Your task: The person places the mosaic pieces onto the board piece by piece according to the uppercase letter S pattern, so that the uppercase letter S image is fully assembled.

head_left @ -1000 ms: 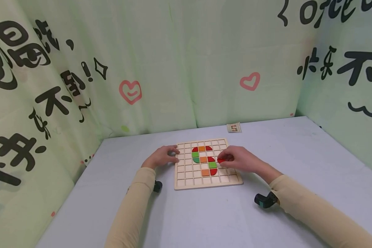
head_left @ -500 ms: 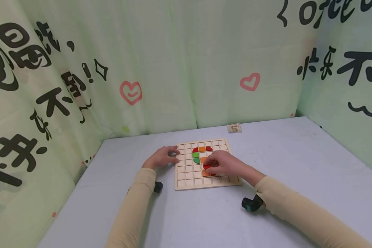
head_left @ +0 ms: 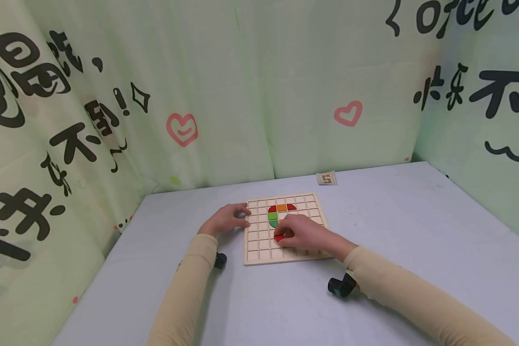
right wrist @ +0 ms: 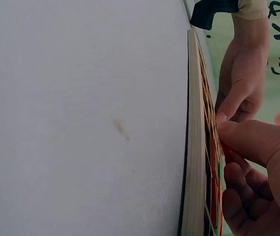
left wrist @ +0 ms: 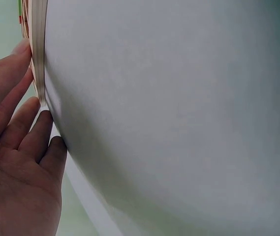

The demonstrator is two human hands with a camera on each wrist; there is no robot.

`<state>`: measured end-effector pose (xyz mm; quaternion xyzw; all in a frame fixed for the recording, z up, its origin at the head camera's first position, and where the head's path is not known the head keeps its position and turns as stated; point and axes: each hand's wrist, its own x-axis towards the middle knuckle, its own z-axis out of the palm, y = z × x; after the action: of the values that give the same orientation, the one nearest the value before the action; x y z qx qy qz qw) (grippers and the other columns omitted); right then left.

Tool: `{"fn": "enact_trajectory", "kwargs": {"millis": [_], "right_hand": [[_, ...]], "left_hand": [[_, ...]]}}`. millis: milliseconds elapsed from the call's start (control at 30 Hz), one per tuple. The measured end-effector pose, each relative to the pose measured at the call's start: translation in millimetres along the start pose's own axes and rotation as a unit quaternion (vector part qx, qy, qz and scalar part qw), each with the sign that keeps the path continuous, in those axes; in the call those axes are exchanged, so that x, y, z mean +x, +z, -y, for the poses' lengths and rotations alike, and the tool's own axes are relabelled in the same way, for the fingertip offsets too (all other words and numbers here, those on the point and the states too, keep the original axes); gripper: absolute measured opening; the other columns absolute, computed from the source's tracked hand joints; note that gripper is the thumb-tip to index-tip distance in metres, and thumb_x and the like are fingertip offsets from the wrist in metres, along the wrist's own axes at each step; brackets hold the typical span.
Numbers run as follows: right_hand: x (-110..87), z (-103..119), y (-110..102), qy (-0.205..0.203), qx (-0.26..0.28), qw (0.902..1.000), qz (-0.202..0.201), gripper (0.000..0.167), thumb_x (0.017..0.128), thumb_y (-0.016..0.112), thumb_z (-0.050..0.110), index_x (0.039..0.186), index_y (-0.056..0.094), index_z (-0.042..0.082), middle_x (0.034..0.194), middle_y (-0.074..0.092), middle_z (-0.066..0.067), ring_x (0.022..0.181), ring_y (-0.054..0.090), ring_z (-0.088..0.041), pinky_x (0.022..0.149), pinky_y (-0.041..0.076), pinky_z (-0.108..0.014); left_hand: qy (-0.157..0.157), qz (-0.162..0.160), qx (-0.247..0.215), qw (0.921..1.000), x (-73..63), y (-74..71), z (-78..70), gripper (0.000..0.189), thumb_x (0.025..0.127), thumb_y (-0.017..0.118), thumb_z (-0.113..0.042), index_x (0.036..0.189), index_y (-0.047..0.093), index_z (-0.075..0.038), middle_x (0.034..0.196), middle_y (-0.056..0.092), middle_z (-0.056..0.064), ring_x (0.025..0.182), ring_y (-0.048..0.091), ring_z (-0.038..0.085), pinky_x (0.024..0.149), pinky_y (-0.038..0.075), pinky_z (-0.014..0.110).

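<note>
A wooden grid board (head_left: 253,244) lies on the table. My right hand (head_left: 304,232) pinches a red, round-edged tile (head_left: 278,238) between thumb and fingers, low over the lower middle cells. The right wrist view shows the thumb (right wrist: 258,140) pressed to this tile just above the board's face. My left hand (head_left: 225,219) rests at the board's left edge; in the left wrist view its fingertips touch the side. Toward the board's top, red corner tiles (head_left: 272,209), an orange square (head_left: 282,207) and green tiles (head_left: 273,216) sit in cells. My right hand hides the tiles below them.
A small pattern card (head_left: 327,178) lies at the table's back edge. The white-covered table (head_left: 259,302) stretches out around the board. Printed curtains (head_left: 259,96) stand behind and on both sides. A dark camera (head_left: 341,287) is strapped at the right wrist, another (head_left: 220,260) at the left.
My right hand has moved left and slightly down across the board, carrying the red tile from its right side to the lower middle. The left hand has stayed at the left edge.
</note>
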<state>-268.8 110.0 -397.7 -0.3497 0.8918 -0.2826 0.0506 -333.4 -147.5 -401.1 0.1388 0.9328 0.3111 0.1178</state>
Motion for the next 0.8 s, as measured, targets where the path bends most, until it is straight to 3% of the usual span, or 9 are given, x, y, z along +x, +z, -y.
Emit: {"fn": "enact_trajectory", "kwargs": {"millis": [800], "right_hand": [[5.7, 7.7, 9.1, 0.019, -0.015, 0.9997, 0.007, 0.014, 0.087, 0.073, 0.019, 0.1, 0.073, 0.015, 0.092, 0.06, 0.006, 0.081, 0.055, -0.013, 0.074, 0.048, -0.027]], "left_hand": [[-0.007, -0.001, -0.006, 1.0, 0.3, 0.8, -0.4, 0.035, 0.086, 0.075, -0.021, 0.12, 0.068, -0.012, 0.152, 0.042, 0.003, 0.145, 0.028, 0.028, 0.116, 0.025, 0.045]]}}
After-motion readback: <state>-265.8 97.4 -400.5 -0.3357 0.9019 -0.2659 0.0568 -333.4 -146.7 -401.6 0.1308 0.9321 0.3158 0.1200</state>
